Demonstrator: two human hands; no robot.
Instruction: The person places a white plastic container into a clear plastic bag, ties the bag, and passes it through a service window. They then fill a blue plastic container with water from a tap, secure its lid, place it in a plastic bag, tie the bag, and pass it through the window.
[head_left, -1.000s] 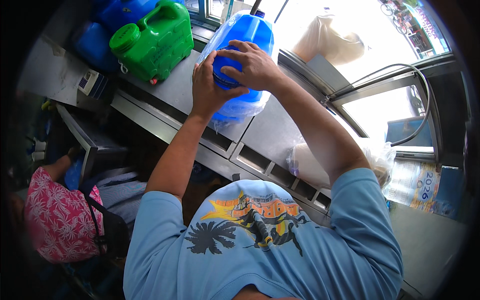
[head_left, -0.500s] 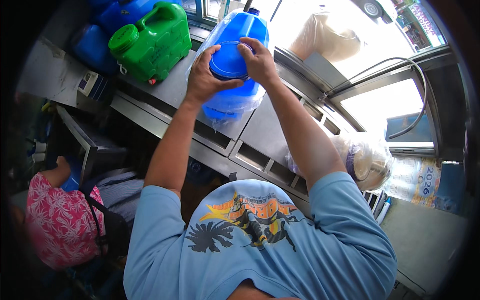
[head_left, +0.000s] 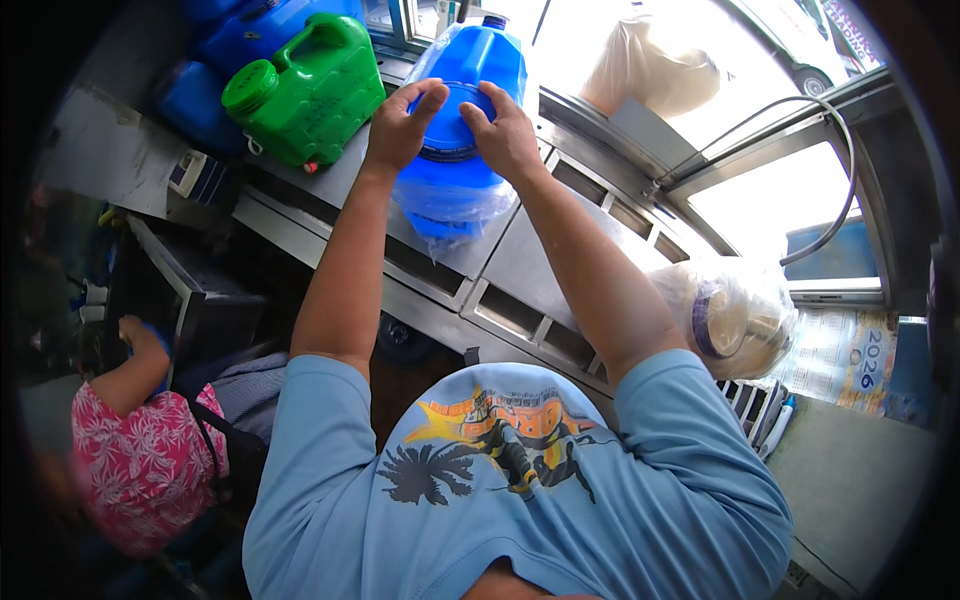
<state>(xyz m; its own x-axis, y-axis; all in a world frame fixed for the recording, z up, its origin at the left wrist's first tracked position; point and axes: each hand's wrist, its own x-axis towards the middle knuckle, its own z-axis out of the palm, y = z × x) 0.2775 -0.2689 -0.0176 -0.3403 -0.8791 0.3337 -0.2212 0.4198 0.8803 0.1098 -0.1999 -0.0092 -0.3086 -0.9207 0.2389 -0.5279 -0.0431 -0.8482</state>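
Note:
A large blue plastic jug (head_left: 485, 58) stands on the metal counter, with a clear plastic bag (head_left: 460, 212) bunched around its lower part. Its wide round blue lid (head_left: 452, 112) faces up toward me. My left hand (head_left: 398, 132) curls round the lid's left side, thumb raised by the top. On the right side of the lid, my right hand (head_left: 506, 136) has its fingers bent over the rim and its thumb on the top. Whether the lid sits tight or loose I cannot tell.
Left of the jug stands a green jerrycan (head_left: 318, 92), with blue containers (head_left: 200, 105) behind it. A plastic-wrapped container (head_left: 735, 318) sits near my right arm. A curved metal pipe (head_left: 848, 185) crosses the window at right. Someone in a pink patterned shirt (head_left: 150, 455) is at lower left.
My left thumb has shifted from the lid's near rim up toward its top. My right hand stays at the lid, slightly lower. The other person's arm now reaches forward.

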